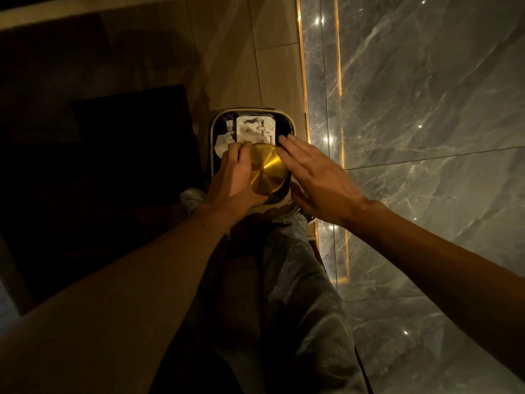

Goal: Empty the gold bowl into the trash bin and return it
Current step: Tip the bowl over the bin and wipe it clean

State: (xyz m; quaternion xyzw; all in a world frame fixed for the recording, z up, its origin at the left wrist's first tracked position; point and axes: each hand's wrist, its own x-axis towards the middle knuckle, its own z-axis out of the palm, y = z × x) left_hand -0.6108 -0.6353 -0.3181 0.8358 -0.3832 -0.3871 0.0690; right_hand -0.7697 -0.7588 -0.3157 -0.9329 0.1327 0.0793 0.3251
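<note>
The gold bowl [268, 169] is turned upside down, its round base facing me, right over the open trash bin [292, 129]. My left hand [234, 179] grips the bowl by its left rim. My right hand [315, 177] is beside the bowl's right edge, fingers spread flat, fingertips near the bin's right rim; whether it touches the bowl is unclear. The bin is a dark rounded-square container with a pale rim, lined in black. White paper scraps [255, 129] lie inside it.
The bin stands on a wood-look floor [270, 66] beside a grey marble wall [426, 109] with a lit gold strip at its base. A dark piece of furniture [127, 132] is at the left. My legs in grey trousers [298, 280] are below the bin.
</note>
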